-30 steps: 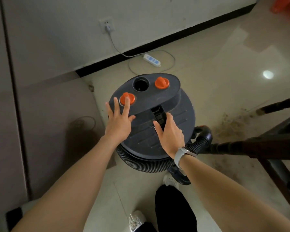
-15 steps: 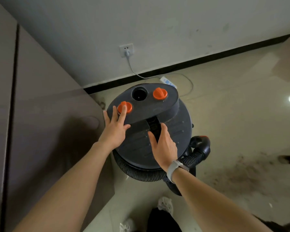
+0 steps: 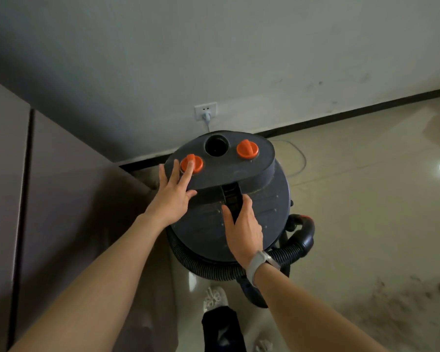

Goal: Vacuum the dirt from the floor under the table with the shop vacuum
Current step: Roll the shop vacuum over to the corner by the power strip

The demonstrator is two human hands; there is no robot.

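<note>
The round dark-grey plastic shop vacuum [image 3: 229, 207] was stood on the glossy beige tiled floor [image 3: 366, 199] near the wall's black skirting, its black ribbed hose [image 3: 214, 269] coiled round the drum. The left hand [image 3: 172, 196] was laid flat, fingers straight, a fingertip on the left orange plastic knob [image 3: 191, 163], probably to switch the machine on. The right hand [image 3: 244, 229] was rested open beside the handle slot, likely to steady the lid, while brown scattered dirt [image 3: 391, 306] was left unswept at the floor's lower right.

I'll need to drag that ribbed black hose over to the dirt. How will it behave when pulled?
The hose probably bends easily: it already curls around the vacuum's base. Its ribbed wall suggests it flexes without kinking and gives some grip. Still coiled, it may tug the canister along when pulled.
</note>
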